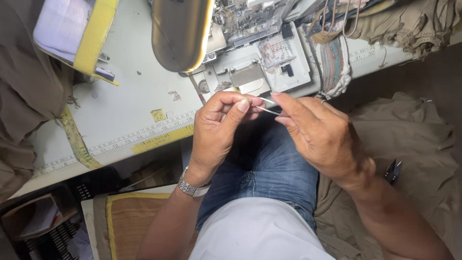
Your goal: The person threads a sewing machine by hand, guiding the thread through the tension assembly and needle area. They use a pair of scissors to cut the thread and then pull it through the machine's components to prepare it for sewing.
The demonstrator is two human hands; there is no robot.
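Note:
My left hand [219, 127], with a metal watch on its wrist, is held over my lap with thumb and fingers pinched together. My right hand [315, 132] faces it, fingers pinched on thin metal tweezers [265, 106] whose tips reach the left fingertips. Whether a thread or needle sits between the left fingers is too small to tell. Both hands hover just in front of the sewing machine's metal plate [248, 77].
An overlock sewing machine [231, 29] stands on a white table [130, 101] with a printed ruler and yellow tape along its edge. Khaki cloth [409, 139] lies at my right, with small black snips [393, 171] on it. More khaki fabric hangs at far left.

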